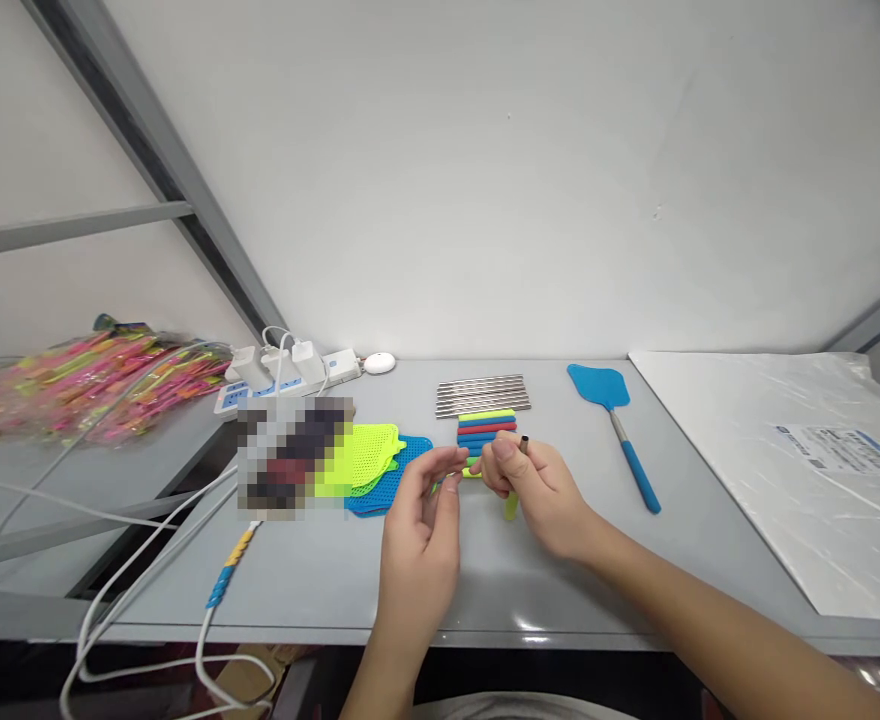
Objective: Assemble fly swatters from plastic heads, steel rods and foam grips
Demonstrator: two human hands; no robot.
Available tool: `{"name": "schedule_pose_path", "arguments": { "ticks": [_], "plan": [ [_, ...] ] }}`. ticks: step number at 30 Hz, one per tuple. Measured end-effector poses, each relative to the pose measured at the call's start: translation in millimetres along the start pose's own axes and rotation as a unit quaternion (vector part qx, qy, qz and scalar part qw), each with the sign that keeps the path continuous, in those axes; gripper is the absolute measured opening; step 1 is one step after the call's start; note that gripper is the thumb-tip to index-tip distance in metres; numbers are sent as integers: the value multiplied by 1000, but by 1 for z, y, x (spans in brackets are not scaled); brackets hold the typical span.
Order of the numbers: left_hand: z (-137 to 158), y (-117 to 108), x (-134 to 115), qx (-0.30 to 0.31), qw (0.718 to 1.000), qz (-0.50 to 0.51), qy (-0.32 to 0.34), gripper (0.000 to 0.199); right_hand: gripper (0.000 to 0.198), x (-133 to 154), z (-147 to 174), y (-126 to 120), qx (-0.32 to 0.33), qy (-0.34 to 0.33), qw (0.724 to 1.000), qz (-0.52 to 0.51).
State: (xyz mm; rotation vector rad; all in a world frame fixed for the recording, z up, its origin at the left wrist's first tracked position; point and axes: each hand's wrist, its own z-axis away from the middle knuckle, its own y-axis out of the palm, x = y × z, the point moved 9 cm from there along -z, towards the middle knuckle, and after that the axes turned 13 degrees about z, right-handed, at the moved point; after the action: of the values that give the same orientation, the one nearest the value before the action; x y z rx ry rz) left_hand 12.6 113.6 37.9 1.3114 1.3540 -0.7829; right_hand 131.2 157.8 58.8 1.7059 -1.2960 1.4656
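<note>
My right hand (526, 485) is closed around a yellow-green handle grip (511, 507); a dark metallic tube end (524, 443) pokes out above the fist. Close by on the left, my left hand (425, 510) is curled with thumb and fingers apart, and I see nothing in it. Behind the hands lies a row of coloured handle grips (487, 428), partly hidden by the fingers. Several metal rods (483, 396) lie side by side just beyond them. Left of my left hand are stacked perforated fly swatter heads, yellow-green ones (369, 460) over blue ones (410, 465).
A whole blue fly swatter (597, 385) lies at the right, beside a large white plastic-wrapped sheet (770, 450). A power strip (290, 385) with chargers, white cables (204, 630) and a pixelated item (294, 460) occupy the left. Bagged colourful items (110, 385) sit farther left.
</note>
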Motion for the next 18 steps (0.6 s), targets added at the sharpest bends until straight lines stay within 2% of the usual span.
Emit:
{"name": "schedule_pose_path", "arguments": {
  "ticks": [8, 11, 13, 15, 18],
  "plan": [
    [1, 1, -5, 8, 1000, 2, 11, 22, 45, 2, 1, 4, 6, -4, 1000, -6],
    [3, -5, -8, 6, 999, -27, 20, 22, 43, 0, 7, 9, 14, -5, 1000, 20],
    [4, -12, -13, 9, 996, -78, 43, 22, 41, -2, 11, 11, 15, -5, 999, 39],
    [3, -19, -24, 19, 982, -156, 102, 22, 39, -6, 13, 12, 15, -5, 999, 37],
    [-1, -35, -39, 27, 939, -290, 185, 23, 39, -8, 13, 13, 16, -15, 1000, 16]
  ]
}}
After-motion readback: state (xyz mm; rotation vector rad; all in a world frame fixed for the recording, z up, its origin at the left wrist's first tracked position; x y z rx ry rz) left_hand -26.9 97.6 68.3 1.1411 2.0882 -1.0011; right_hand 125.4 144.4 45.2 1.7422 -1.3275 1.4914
